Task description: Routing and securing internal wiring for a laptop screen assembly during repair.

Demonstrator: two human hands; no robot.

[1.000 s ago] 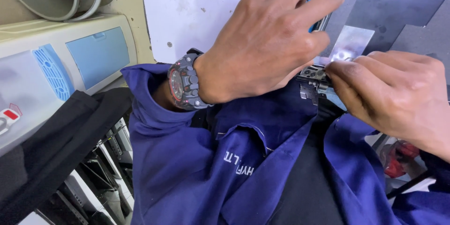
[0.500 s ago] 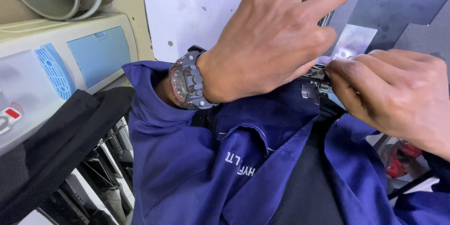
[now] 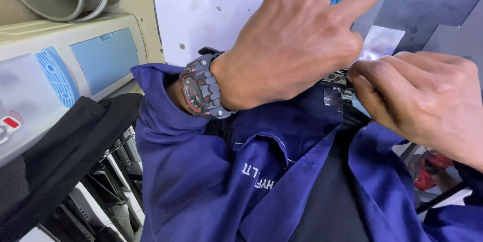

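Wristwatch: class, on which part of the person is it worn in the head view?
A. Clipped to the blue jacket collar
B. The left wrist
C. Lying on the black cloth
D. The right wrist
B: the dark wristwatch circles the wrist just behind the left hand, above the blue sleeve.

Left hand [image 3: 292, 45] crowding right hand [image 3: 427, 101], metal part [image 3: 336, 87] wedged between (little clearance)

Workshop: steel plates [image 3: 432, 0], machine casing [image 3: 65, 71], overalls [image 3: 211, 181].
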